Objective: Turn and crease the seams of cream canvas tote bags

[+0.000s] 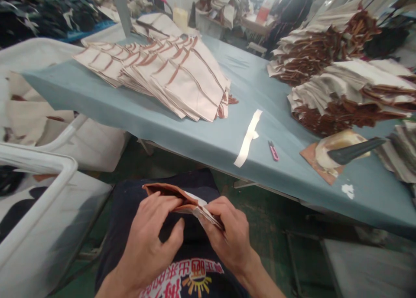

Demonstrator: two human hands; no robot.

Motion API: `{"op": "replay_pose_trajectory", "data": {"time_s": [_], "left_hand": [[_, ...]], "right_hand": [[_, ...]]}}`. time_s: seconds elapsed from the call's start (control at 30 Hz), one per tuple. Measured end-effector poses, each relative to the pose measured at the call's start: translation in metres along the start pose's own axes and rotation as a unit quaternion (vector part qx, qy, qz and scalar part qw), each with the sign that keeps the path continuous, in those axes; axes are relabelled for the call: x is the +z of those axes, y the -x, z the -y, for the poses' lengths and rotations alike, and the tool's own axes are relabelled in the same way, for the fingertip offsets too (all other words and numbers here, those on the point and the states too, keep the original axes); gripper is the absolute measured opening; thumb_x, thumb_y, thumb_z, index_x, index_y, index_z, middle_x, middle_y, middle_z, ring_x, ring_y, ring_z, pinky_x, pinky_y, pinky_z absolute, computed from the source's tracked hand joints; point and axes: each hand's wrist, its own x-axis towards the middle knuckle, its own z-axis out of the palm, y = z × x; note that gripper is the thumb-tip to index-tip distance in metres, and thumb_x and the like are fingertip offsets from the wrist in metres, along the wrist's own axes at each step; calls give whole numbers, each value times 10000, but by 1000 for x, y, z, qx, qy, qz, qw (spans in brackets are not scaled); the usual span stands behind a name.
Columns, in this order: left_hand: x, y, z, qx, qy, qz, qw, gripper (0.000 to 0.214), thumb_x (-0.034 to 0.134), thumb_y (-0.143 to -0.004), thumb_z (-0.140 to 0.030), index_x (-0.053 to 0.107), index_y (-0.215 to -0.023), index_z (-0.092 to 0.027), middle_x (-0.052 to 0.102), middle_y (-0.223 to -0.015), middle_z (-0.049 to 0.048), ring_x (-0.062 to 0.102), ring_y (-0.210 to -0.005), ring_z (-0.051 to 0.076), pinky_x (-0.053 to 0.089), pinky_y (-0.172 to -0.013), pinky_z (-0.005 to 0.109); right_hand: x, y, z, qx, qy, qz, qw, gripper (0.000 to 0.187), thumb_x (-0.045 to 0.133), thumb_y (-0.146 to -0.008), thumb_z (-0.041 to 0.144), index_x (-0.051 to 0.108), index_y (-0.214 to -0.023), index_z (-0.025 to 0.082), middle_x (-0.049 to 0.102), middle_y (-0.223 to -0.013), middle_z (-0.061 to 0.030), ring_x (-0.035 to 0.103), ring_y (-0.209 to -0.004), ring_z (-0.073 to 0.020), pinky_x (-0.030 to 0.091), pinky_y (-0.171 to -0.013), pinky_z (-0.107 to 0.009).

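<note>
A folded cloth piece, off-white outside with brown lining or edging, is held above my lap between both hands. Its brown-edged mouth gapes on the left. The fingers of my left hand curl over the near edge into this opening, fingertips hidden, with the thumb apart below. My right hand pinches the layered right end between thumb and fingers. Beyond, on the blue-covered table, lies a fanned stack of similar off-white pieces with brown strips.
A pale strip and pink thread snips lie near the table edge. To their right, a black-handled tool rests with a cream object on a brown board. Bundled cloth piles stand at right. White bins flank the left.
</note>
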Motion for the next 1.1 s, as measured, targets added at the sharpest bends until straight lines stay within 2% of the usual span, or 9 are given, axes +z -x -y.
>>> {"op": "replay_pose_trajectory", "data": {"time_s": [0.1,0.2,0.43,0.53,0.63,0.8,0.87,1.0,1.1], "left_hand": [[-18,-14,-6,-102,114,136,979,191,580,-945,-231,749,-1034,-248,862,-1023,39,818,-928,247,648,-835,352],[-31,-24,-13,-179,165,229,942,212,530,-952,-283,730,-891,-255,843,-911,25,796,-853,236,627,-806,332],[-32,-17,-15,-233,168,260,922,238,504,-966,-329,685,-831,-252,835,-864,5,773,-788,225,553,-740,331],[-38,-20,-18,-225,182,243,926,220,538,-935,-298,684,-778,-251,803,-774,-16,736,-708,205,515,-677,313],[-46,-26,-22,-222,199,232,926,213,575,-952,-283,717,-798,-249,803,-770,-25,733,-701,195,512,-664,295],[-54,-36,-27,-216,223,203,929,199,608,-964,-286,762,-842,-252,824,-834,-38,743,-734,170,527,-686,255],[-56,-41,-28,-219,238,199,925,225,606,-962,-308,777,-829,-250,807,-795,-37,736,-722,170,533,-664,243],[-58,-48,-29,-216,246,181,927,272,608,-932,-328,766,-726,-246,746,-672,-41,671,-628,160,493,-573,228],[-57,-51,-27,-223,239,173,929,264,615,-908,-326,782,-721,-244,769,-690,-35,681,-634,167,504,-581,230]], "right_hand": [[5,2,-5,-50,41,86,994,223,586,-1169,287,693,-986,218,762,-813,-30,728,-677,-151,513,-607,-254],[11,4,-5,-46,62,131,988,256,583,-1170,289,698,-954,214,746,-796,-20,707,-663,-143,473,-594,-254],[9,-2,12,154,-117,193,962,139,807,-950,266,694,-1019,224,680,-816,41,561,-641,-122,420,-618,-257],[0,-14,15,270,-240,239,901,239,838,-881,328,667,-1010,224,577,-758,73,482,-625,-111,378,-590,-246],[-7,-33,13,358,-377,286,805,392,879,-874,509,622,-945,221,551,-736,75,438,-614,-100,356,-572,-239],[-6,-54,10,400,-480,322,712,609,979,-751,660,583,-891,220,530,-702,87,395,-604,-84,329,-565,-233],[-6,-57,10,395,-478,325,714,582,963,-778,649,581,-880,222,517,-685,92,387,-586,-83,325,-552,-235],[-10,-59,12,342,-386,289,807,455,907,-864,573,643,-902,203,591,-741,48,463,-634,-107,367,-570,-250],[-15,-63,14,301,-355,288,837,398,876,-895,535,666,-918,197,624,-756,35,501,-648,-118,401,-597,-264]]}}
